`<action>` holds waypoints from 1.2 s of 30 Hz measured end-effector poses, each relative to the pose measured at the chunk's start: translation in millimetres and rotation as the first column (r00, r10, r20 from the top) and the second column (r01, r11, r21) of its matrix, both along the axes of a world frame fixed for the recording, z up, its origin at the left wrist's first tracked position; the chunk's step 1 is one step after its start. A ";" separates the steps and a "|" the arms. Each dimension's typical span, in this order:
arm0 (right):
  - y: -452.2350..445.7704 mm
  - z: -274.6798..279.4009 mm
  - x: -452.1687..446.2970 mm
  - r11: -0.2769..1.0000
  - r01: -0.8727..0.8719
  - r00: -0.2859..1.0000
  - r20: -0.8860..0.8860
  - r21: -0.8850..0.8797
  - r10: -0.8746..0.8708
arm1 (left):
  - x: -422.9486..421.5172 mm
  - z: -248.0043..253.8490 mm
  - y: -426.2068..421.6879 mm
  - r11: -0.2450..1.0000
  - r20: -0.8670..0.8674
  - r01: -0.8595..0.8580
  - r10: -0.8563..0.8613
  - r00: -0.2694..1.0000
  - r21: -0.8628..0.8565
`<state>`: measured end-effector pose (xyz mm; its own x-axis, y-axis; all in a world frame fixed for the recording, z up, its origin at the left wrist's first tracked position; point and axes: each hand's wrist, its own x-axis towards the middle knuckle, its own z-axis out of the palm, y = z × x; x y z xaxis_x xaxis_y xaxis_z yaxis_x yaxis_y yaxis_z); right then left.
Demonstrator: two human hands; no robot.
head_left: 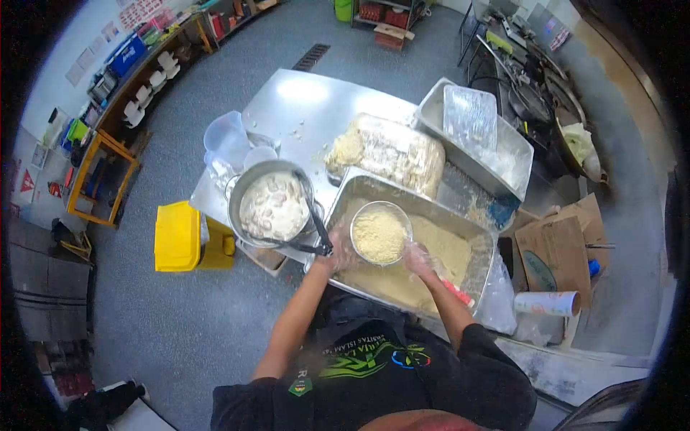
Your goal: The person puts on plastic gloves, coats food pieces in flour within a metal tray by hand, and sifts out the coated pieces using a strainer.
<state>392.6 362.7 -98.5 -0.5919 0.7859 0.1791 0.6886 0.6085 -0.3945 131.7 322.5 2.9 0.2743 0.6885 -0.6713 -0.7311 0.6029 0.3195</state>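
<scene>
Between my two hands is a round, metal-rimmed sieve or bowl (pixel 381 234) holding pale yellow crumbs; its underside is hidden. My left hand (pixel 343 248), in a clear plastic glove, grips its left side. On its lower right edge, my gloved right hand (pixel 417 258) has closed fingers. Below them lies a large metal tray (pixel 483 269) with fine beige flour or crumbs (pixel 438 248) spread inside. Left of the tray stands a metal pot (pixel 235 210) of pieces in white batter (pixel 277 205). Black tongs (pixel 314 208) lean over the pot's rim, with their joined end close to my left wrist.
Behind the tray lies a large clear bag of crumbs (pixel 399 151) on the steel table (pixel 302 108). A long metal pan (pixel 467 154) with a plastic container stands back right. Plastic jugs (pixel 228 140) sit left; a yellow bin (pixel 180 237) is on the floor. Cardboard (pixel 560 244) stands right.
</scene>
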 end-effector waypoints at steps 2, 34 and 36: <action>5.4 1.2 2.5 0.970 -0.047 0.997 0.071 0.239 0.030 | 6.0 6.9 3.6 0.999 0.050 0.013 -0.016 0.999 0.049; 10.0 42.6 11.5 0.937 0.136 0.935 0.354 -0.321 -0.014 | -1.4 -55.9 -0.3 0.981 0.015 0.120 -0.123 0.992 0.153; -1.1 74.7 -5.1 0.927 0.112 0.964 0.266 -0.359 -0.013 | -6.0 -55.2 3.6 0.983 0.177 0.136 -0.156 0.972 0.123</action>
